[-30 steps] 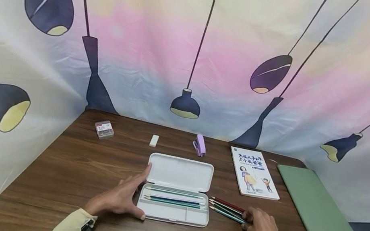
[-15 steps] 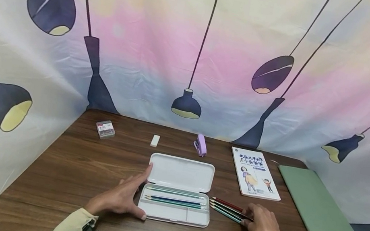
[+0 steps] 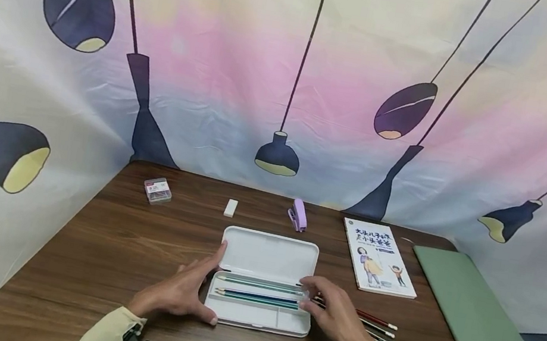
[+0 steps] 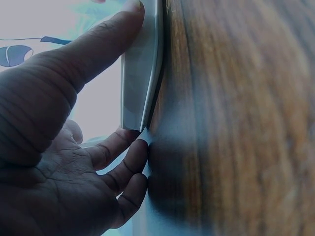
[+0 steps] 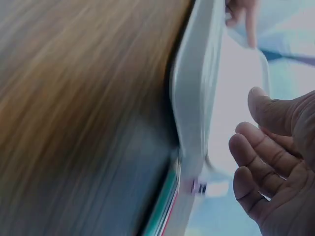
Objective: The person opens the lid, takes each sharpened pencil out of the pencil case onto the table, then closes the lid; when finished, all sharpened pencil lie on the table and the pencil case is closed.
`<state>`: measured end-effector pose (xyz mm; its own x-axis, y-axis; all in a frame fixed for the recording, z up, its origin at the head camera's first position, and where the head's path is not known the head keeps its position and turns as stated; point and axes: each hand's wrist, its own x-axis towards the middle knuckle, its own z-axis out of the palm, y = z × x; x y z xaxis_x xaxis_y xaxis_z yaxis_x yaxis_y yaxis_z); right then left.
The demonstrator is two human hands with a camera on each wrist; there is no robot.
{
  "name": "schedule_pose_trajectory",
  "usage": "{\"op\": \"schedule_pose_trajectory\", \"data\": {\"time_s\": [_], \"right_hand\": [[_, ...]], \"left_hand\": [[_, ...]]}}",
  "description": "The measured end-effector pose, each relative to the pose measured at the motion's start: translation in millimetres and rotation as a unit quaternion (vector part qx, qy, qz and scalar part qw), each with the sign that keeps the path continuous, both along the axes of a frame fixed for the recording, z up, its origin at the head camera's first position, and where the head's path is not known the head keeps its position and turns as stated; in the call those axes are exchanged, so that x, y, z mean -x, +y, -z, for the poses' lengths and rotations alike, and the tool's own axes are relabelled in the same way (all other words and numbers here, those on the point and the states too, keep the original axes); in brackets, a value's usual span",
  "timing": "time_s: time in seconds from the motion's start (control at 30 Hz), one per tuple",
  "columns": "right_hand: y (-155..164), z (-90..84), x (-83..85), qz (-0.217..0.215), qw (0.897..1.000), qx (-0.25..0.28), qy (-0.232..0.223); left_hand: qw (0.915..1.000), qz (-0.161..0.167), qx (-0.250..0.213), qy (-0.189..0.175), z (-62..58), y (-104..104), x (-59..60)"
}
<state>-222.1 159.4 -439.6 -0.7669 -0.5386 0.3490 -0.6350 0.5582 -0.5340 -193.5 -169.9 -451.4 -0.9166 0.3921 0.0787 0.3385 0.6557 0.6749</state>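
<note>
Two hands work at your open white plastic pencil case (image 3: 263, 280) in the middle of the dark wooden bench (image 3: 92, 249). Your left hand (image 3: 179, 293) rests flat against its left end, fingers relaxed and spread. Your right hand (image 3: 333, 316) hovers over its right end, fingers loosely open, holding nothing. Several loose pencils (image 3: 380, 326) lie just right of the case.

Lamp-print curtain (image 3: 289, 76) (pastel) behind table (image 3: 93, 243)
</note>
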Motion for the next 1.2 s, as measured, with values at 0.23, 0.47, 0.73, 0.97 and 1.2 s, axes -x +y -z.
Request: {"op": "schedule_pose_trajectory", "data": {"time_s": [0.23, 0.47, 0.73, 0.97, 1.2], "right_hand": [[-31.4, 6.3, 0.6, -0.046, 0.991, -0.113, 0.055], [-38.2, 9.5, -0.3, -0.046, 0.978, -0.171, 0.106], [-40.6, 12.1, -3.9, -0.041, 0.978, -0.184, 0.091], [-40.4, 14.9, -6.3, -0.037, 0.980, -0.168, 0.101], [-39.3, 15.2, -5.3, -0.041, 0.980, -0.165, 0.103]], "left_hand": [[1.0000, 0.003, 0.002, 0.000, -1.1, -1.1, -0.5], [1.0000, -0.001, 0.003, 0.002, -3.4, 0.1, 2.4], [1.0000, -0.006, 0.002, -0.006, 0.3, -1.4, -0.8], [1.0000, -0.004, 0.001, -0.002, 1.2, -0.7, -0.5], [1.0000, 0.001, 0.001, 0.003, 1.2, -1.5, 0.6]]}}
